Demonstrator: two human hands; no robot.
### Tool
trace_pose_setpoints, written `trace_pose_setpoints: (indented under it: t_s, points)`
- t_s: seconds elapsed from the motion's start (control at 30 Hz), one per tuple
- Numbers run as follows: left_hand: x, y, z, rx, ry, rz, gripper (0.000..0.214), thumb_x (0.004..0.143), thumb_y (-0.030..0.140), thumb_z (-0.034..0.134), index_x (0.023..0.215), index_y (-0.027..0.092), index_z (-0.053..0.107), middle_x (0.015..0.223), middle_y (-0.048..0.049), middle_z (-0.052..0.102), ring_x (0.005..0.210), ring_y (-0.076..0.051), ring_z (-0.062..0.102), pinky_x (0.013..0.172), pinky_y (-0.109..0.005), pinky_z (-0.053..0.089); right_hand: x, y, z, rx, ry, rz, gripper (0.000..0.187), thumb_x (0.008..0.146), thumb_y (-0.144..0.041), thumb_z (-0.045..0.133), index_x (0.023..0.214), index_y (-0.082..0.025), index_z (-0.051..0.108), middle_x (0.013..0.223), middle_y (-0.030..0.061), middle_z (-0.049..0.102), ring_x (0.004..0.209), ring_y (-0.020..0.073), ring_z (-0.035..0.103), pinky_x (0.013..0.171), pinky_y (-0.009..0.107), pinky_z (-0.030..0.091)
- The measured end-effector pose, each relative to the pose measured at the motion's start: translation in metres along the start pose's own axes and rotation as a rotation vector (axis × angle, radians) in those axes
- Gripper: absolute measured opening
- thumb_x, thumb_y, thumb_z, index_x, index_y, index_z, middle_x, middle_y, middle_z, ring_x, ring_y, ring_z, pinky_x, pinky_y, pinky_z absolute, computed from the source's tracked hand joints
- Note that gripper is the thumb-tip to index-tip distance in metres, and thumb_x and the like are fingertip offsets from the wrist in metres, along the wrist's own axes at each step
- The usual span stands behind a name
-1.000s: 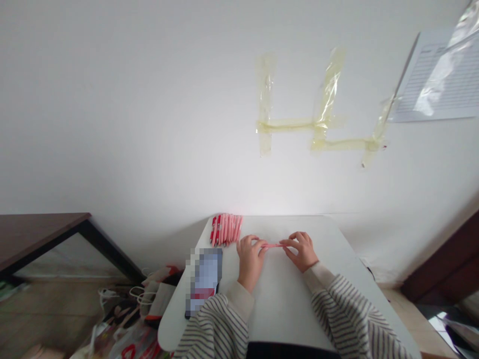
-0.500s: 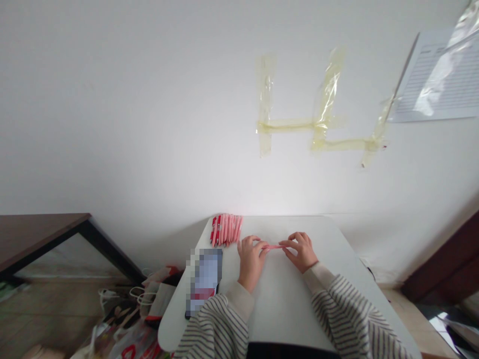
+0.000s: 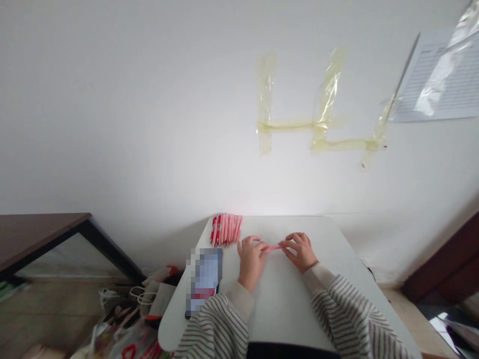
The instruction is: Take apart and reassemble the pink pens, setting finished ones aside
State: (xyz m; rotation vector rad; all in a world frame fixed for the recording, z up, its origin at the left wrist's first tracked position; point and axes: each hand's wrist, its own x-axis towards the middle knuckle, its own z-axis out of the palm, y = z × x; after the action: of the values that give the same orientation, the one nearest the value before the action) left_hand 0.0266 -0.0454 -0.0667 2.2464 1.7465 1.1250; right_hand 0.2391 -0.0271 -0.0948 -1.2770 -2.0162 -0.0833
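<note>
A slim pink pen (image 3: pixel 274 247) lies level between my two hands, just above or on the white table (image 3: pixel 284 309); I cannot tell whether it touches. My left hand (image 3: pixel 252 257) pinches its left end between thumb and fingers. At its right end, my right hand (image 3: pixel 299 251) grips it in the same way. Fingers cover both tips. Beyond my left hand, a row of pink and red pens (image 3: pixel 228 229) lies side by side near the table's back left corner, some seemingly in clear wrap.
A phone (image 3: pixel 205 281) with a blurred screen lies left of my left forearm. Bags (image 3: pixel 149 299) crowd the floor beside the table. A dark brown desk (image 3: pixel 41 232) stands further left. The white wall (image 3: pixel 168 124) rises directly behind the table, with yellowed tape (image 3: pixel 288 124) on it.
Almost nothing differs. Both hands stay on the pink pen, with only a very slight shift of the fingers.
</note>
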Motion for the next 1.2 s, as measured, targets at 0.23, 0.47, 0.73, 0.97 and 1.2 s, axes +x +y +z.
trace_pose_setpoints:
  t_s: [0.23, 0.47, 0.73, 0.97, 1.2]
  points:
    - [0.001, 0.001, 0.000, -0.012, 0.010, 0.010, 0.006, 0.084, 0.028, 0.076, 0.089, 0.031, 0.078, 0.111, -0.0035, 0.063, 0.113, -0.024, 0.054, 0.106, -0.049, 0.037, 0.001, -0.002, 0.000, 0.003, -0.053, 0.017, 0.021, 0.097, -0.031, 0.059, 0.108, -0.035, 0.076, 0.102, 0.0037, 0.071, 0.104, 0.0243, 0.054, 0.100, 0.046, 0.041]
    - [0.000, 0.003, -0.002, -0.024, 0.001, -0.002, 0.009, 0.083, 0.025, 0.076, 0.089, 0.032, 0.078, 0.112, -0.0033, 0.063, 0.114, -0.024, 0.054, 0.108, -0.052, 0.037, 0.000, 0.001, 0.003, -0.028, -0.057, 0.033, 0.022, 0.098, -0.032, 0.056, 0.104, -0.036, 0.077, 0.109, 0.0032, 0.070, 0.106, 0.0238, 0.053, 0.099, 0.044, 0.043]
    - [0.001, 0.002, -0.001, -0.033, -0.001, -0.005, 0.009, 0.082, 0.023, 0.077, 0.088, 0.031, 0.078, 0.113, -0.0031, 0.063, 0.115, -0.024, 0.055, 0.109, -0.053, 0.037, 0.000, 0.002, 0.003, -0.043, -0.112, 0.061, 0.021, 0.098, -0.037, 0.056, 0.101, -0.039, 0.077, 0.110, 0.0025, 0.070, 0.108, 0.0253, 0.054, 0.102, 0.050, 0.042]
    - [0.001, -0.003, 0.003, -0.038, 0.024, -0.028, 0.011, 0.083, 0.020, 0.076, 0.089, 0.029, 0.077, 0.112, -0.0034, 0.064, 0.114, -0.024, 0.055, 0.108, -0.051, 0.037, 0.001, 0.004, 0.002, -0.004, -0.126, 0.090, 0.030, 0.086, -0.037, 0.072, 0.116, -0.035, 0.072, 0.116, 0.0047, 0.070, 0.114, 0.0278, 0.055, 0.106, 0.052, 0.040]
    - [0.001, -0.004, 0.003, -0.043, 0.037, -0.025, 0.009, 0.082, 0.022, 0.077, 0.087, 0.029, 0.077, 0.111, -0.0028, 0.065, 0.113, -0.023, 0.055, 0.107, -0.050, 0.037, 0.001, 0.009, 0.003, -0.017, -0.133, 0.069, 0.014, 0.090, -0.036, 0.067, 0.101, -0.036, 0.076, 0.113, 0.0030, 0.070, 0.111, 0.0262, 0.055, 0.103, 0.049, 0.040]
